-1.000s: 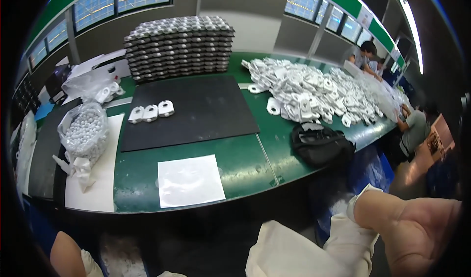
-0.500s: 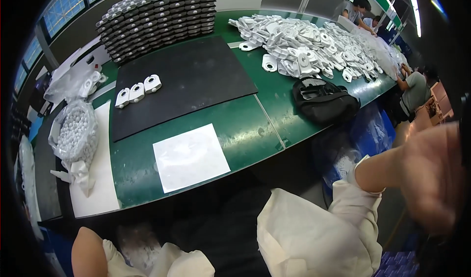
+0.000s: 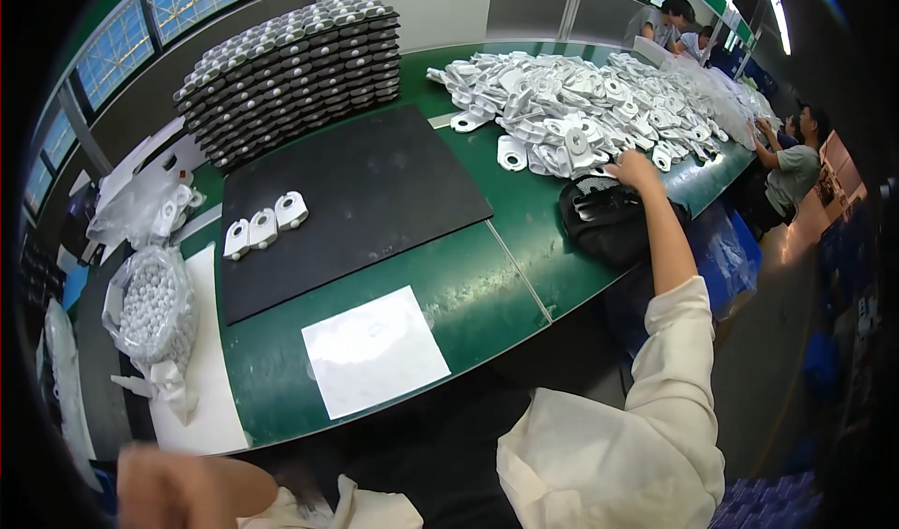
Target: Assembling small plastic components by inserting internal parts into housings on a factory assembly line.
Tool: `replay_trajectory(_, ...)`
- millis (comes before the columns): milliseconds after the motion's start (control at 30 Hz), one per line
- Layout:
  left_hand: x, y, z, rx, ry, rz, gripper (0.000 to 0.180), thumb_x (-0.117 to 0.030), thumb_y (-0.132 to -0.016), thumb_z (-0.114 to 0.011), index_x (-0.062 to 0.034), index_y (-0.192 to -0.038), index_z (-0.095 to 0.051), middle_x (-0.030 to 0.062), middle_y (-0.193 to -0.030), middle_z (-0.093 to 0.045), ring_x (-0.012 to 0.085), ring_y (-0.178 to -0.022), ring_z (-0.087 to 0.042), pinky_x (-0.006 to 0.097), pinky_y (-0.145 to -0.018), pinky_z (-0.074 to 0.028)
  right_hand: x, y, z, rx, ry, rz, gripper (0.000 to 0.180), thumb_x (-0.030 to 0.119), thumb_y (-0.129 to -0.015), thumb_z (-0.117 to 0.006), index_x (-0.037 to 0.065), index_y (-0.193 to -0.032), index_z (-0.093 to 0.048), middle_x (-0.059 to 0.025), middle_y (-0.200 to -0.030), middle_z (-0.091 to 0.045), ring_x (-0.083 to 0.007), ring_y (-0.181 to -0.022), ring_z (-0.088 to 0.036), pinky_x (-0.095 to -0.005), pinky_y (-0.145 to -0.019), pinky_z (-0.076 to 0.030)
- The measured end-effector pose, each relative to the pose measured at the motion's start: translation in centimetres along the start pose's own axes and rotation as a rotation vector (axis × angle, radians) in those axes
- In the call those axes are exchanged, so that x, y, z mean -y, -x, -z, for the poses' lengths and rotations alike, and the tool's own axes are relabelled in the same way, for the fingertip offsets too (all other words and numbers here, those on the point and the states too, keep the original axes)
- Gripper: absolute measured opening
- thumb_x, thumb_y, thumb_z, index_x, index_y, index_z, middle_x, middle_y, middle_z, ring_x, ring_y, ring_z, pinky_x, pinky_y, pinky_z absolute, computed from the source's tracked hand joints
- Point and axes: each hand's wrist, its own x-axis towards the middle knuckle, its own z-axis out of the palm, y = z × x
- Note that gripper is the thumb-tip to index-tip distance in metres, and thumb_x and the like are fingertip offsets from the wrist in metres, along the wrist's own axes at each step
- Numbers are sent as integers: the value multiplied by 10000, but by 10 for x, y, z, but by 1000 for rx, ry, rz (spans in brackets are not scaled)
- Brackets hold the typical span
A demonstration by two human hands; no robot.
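My right arm is stretched out to the far right. My right hand (image 3: 633,168) is at the near edge of a heap of white plastic parts (image 3: 562,108), just above the far rim of a black bag (image 3: 613,234). Its fingers are bent and drawn together; what they grip, if anything, is too small to tell. My left hand (image 3: 173,490) is low at the near left, in front of the table, smeared by motion. Three white parts (image 3: 264,226) lie in a slanting row on the left of a black mat (image 3: 375,192).
A tall stack of dark trays (image 3: 290,80) with white pieces stands behind the mat. A clear bag of small white balls (image 3: 154,295) sits at left. White paper (image 3: 376,351) lies near the green table's (image 3: 281,379) front edge. Other people (image 3: 791,164) work at far right.
My right hand has gone from the right rim of the view forward to the white heap beside the black bag. My left hand has come into view at the lower left.
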Motion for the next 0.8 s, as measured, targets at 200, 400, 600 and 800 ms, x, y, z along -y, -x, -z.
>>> replay_trajectory(200,91,101,41,-200,-576,1131,189,-88,-894,-469,-7,-1054,-528,-83,-570,-328,-14,-462,-265,164,-406,-175,13,-9,3,408,159,96,970,689,-542,-674,-140,-1036,-567,-254,-1073,-592,-335,-997,-590,-372,-818,-476)
replay_trajectory(400,118,148,48,-220,-513,1407,165,-113,-898,-497,-21,-1030,-536,-97,-543,-322,-21,-409,-232,158,-358,-166,9,-24,-26,154,44,-41,870,593,-505,-752,-125,-973,-603,-247,-1029,-611,-334,-926,-618,-369,-788,-489)
replay_trajectory(600,113,159,44,-218,-446,1527,183,-134,-892,-515,-37,-1046,-538,-85,-535,-304,-11,-405,-239,154,-358,-177,74,8,6,2,-44,-108,560,328,-568,-775,-24,-977,-625,-205,-1003,-630,-312,-941,-618,-382,-795,-495)
replay_trajectory(800,105,159,52,-504,-124,1778,247,-118,-867,-514,-46,-1104,-507,-47,-591,-343,23,-430,-284,158,-360,-217,131,37,47,-270,116,9,189,159,-711,-618,34,-849,-649,-180,-942,-640,-324,-912,-620,-407,-730,-506)
